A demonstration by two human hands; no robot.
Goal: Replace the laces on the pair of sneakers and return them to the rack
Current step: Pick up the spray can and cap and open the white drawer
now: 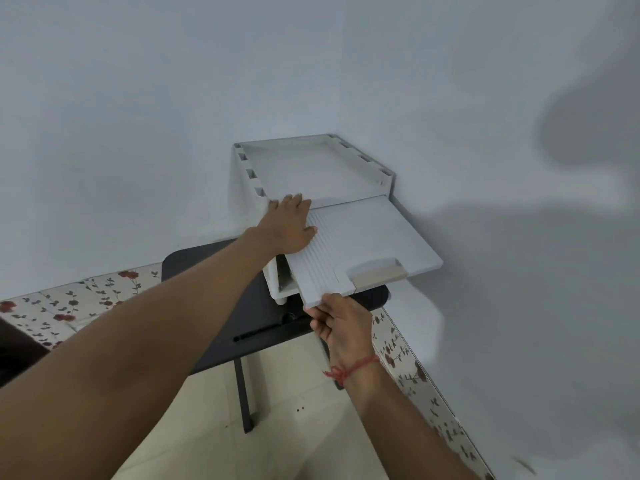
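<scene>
The white shoe rack (311,168) stands on a dark surface (214,306) in the corner. The left hand (289,225) lies flat, fingers straight, on the rack's top front edge. The right hand (341,323) pinches the near edge of the raised flap door (363,244). No sneakers show.

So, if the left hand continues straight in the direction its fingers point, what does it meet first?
The left hand points across the rack, over its top tray. First would probably be the tray's raised far rim, then the wall. Depth is unclear.
</scene>
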